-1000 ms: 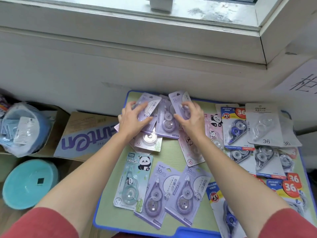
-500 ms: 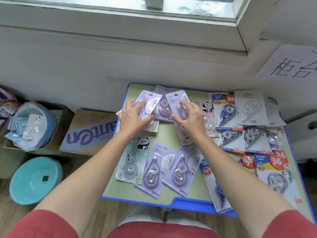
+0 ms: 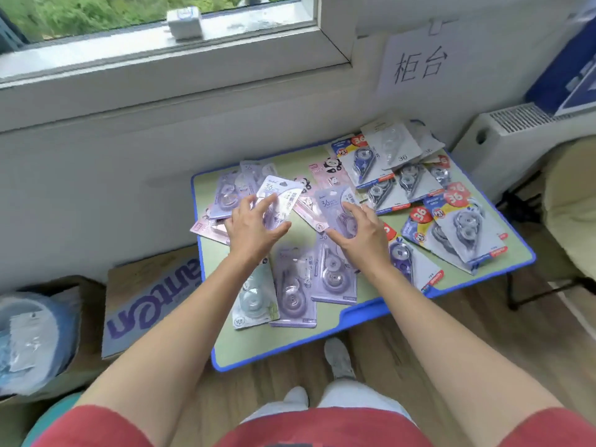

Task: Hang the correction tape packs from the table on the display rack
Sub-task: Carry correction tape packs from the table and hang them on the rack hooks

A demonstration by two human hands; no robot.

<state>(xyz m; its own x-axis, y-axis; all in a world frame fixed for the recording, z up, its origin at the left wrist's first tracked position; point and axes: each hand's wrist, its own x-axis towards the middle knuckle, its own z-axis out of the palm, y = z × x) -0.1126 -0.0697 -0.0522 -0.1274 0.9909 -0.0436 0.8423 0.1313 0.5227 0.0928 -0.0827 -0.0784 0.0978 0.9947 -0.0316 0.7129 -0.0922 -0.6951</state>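
White wall below window sill (image 3: 161, 59); wood floor. Cardboard box (image 3: 151, 304) on floor, left of table (image 3: 258, 346). Table: green top, blue rim, set against wall. Correction tape packs (image 3: 335, 279) scattered flat across top, many overlapping. Left hand (image 3: 254, 227) over left-centre of pile, fingers spread, thumb and fingers pinching pale pack (image 3: 282, 196), which is tilted off pile. Right hand (image 3: 361, 230) just beside it, fingers loosely bent over purple pack (image 3: 333, 204), thumb at its lower edge. Blue-yellow packs (image 3: 458, 227) at right end. Radiator (image 3: 516, 137) beyond.
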